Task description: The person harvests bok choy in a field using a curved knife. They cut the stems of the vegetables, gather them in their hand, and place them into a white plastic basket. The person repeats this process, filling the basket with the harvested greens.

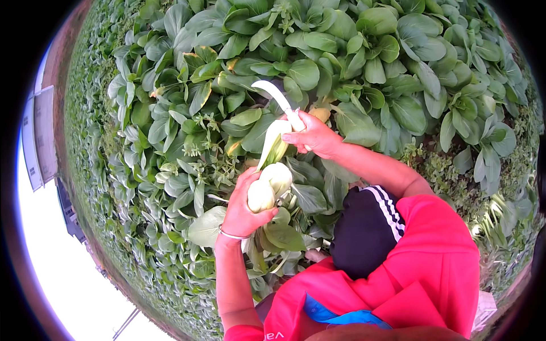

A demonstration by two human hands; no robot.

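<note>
My left hand (247, 209), with a bracelet at the wrist, grips bok choy (276, 179) whose two pale, bulbous bases face up and away from me. Its green leaves (283, 236) hang below that hand, toward my body. In my right hand (318, 135) is a small sickle (273, 93), its curved white blade pointing up and to the left. The right thumb also presses on a pale leaf stalk (273, 143), which stretches between the two hands. Whether the stalk is still joined to the base cannot be made out.
Dense bok choy plants (307, 72) surround my hands, some with yellowed leaves. Low weeds (209, 128) grow among them. My bent knee (364, 234) in dark striped trousers is close below my right forearm. Bok choy with pale stalks showing (497, 217) lies at the right.
</note>
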